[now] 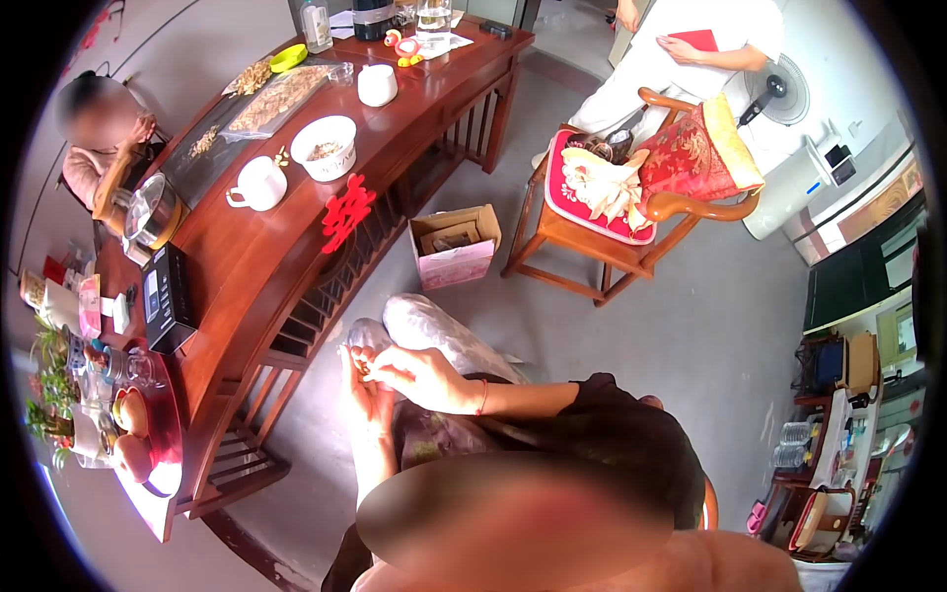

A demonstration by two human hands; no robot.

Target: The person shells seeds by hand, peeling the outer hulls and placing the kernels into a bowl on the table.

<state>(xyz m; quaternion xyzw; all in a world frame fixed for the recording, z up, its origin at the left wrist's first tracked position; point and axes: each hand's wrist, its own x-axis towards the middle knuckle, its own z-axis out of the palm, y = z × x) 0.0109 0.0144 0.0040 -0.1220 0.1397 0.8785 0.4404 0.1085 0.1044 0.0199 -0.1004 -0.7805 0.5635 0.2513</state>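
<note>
Over my lap, my left hand [370,405] is closed, fingers up, around a small brown piece that looks like a peanut [364,369]. My right hand [431,381] meets it from the right, its fingertips pinched on the same piece. Finer detail of the piece is hidden by the fingers. On the curved wooden table [229,286] stands a white bowl [333,170] with small pale bits inside. Beyond it lie a clear bag of peanuts [281,102] and a loose peanut pile [250,78].
White mug [261,185], white teapot [377,87], black box [167,296] and metal pot [153,212] occupy the table. An open carton [456,266] sits on the floor before me, near a cushioned wooden chair [592,252]. One person [94,178] sits across; another [730,30] stands behind the chair.
</note>
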